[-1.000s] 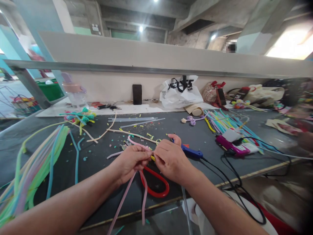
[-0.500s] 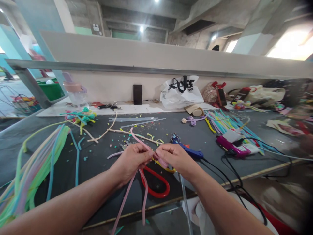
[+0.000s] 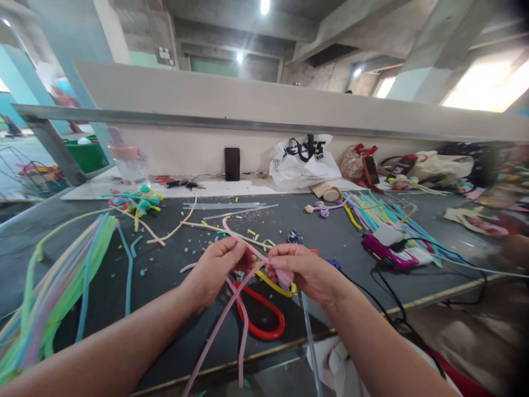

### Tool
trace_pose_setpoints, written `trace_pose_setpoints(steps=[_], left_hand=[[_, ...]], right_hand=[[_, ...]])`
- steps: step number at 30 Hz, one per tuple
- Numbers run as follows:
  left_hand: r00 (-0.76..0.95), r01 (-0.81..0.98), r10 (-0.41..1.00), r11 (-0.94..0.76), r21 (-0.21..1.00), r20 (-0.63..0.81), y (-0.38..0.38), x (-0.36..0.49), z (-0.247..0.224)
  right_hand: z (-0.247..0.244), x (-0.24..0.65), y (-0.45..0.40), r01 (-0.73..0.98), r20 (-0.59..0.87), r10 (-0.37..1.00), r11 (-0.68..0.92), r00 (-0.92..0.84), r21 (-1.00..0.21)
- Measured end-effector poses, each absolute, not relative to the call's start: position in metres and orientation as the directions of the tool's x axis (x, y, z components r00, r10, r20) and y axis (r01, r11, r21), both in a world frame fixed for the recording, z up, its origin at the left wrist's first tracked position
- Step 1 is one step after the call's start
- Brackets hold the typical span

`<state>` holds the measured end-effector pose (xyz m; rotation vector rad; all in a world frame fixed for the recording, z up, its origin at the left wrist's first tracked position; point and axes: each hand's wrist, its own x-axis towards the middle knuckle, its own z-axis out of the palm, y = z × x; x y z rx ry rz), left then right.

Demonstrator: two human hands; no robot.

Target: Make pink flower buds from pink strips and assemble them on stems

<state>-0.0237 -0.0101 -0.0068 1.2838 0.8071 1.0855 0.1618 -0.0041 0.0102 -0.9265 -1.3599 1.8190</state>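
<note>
My left hand pinches a pink pipe cleaner whose strands cross in front of me and hang past the table edge. Close beside it, my right hand is closed on a bunched pink piece, where the strands meet at the fingertips. Under the hands lies a red loop handle, with a yellow handle next to it; they look like scissors, partly covered. A clear stick slants down below my right hand. Behind that hand, a blue glue gun is mostly hidden.
Bundles of coloured pipe cleaners lie left; more strands are at right. A purple-and-white device sits there with black cables. At the back stand a phone, a white bag and a bottle. Small scraps litter the tabletop.
My hands have moved slightly apart. A pink strand now runs across to my right fingertips, and my right hand covers more of the blue glue gun. The view has shifted a little.
</note>
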Motion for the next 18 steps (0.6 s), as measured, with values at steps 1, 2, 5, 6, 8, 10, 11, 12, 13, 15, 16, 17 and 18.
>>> trace_pose_setpoints(steps=[1,2,5,6,8,10,11,12,13,15,16,17,18], left_hand=[[0.249,-0.111,0.956,-0.132,0.985,0.156,-0.008,-0.026,-0.006],[0.151,-0.009,0.961,-0.235,0.972,0.233,-0.007,-0.028,-0.006],[-0.056,0.421,0.781,-0.547,0.724,0.622,-0.007,-0.036,-0.005],[-0.026,0.530,0.665,-0.624,0.574,0.746,-0.008,-0.038,-0.005],[0.081,0.628,0.486,-0.703,0.334,0.870,-0.008,-0.041,-0.005],[0.053,0.658,0.446,-0.689,0.305,0.893,-0.005,-0.042,-0.005],[-0.032,0.669,0.466,-0.647,0.365,0.884,-0.003,-0.042,-0.005],[-0.123,0.681,0.491,-0.591,0.433,0.863,0.000,-0.042,-0.005],[-0.193,0.689,0.510,-0.538,0.486,0.838,0.003,-0.042,-0.005],[-0.191,0.712,0.518,-0.512,0.481,0.834,0.004,-0.042,-0.005],[-0.122,0.725,0.516,-0.537,0.431,0.848,0.003,-0.041,-0.006],[-0.007,0.732,0.507,-0.585,0.350,0.862,0.000,-0.041,-0.006],[0.121,0.724,0.495,-0.637,0.264,0.860,-0.004,-0.040,-0.006]], right_hand=[[0.011,0.163,-0.004,-0.144,-0.142,0.828,-0.258,-0.542,-0.955],[0.012,0.163,-0.005,-0.191,-0.141,0.817,-0.292,-0.559,-0.937],[0.016,0.161,-0.008,-0.311,-0.152,0.792,-0.398,-0.591,-0.863],[0.017,0.161,-0.009,-0.334,-0.160,0.785,-0.426,-0.598,-0.841],[0.018,0.159,-0.009,-0.376,-0.175,0.777,-0.473,-0.605,-0.797],[0.017,0.160,-0.007,-0.415,-0.184,0.778,-0.501,-0.601,-0.760],[0.017,0.161,-0.006,-0.432,-0.187,0.781,-0.509,-0.596,-0.745],[0.016,0.162,-0.005,-0.445,-0.187,0.783,-0.512,-0.593,-0.735],[0.015,0.163,-0.004,-0.450,-0.186,0.785,-0.513,-0.591,-0.731],[0.013,0.164,-0.002,-0.451,-0.188,0.780,-0.520,-0.597,-0.725],[0.012,0.163,-0.002,-0.447,-0.193,0.774,-0.529,-0.604,-0.721],[0.011,0.162,-0.002,-0.440,-0.201,0.765,-0.540,-0.612,-0.718],[0.009,0.161,-0.003,-0.430,-0.212,0.756,-0.553,-0.619,-0.714]])
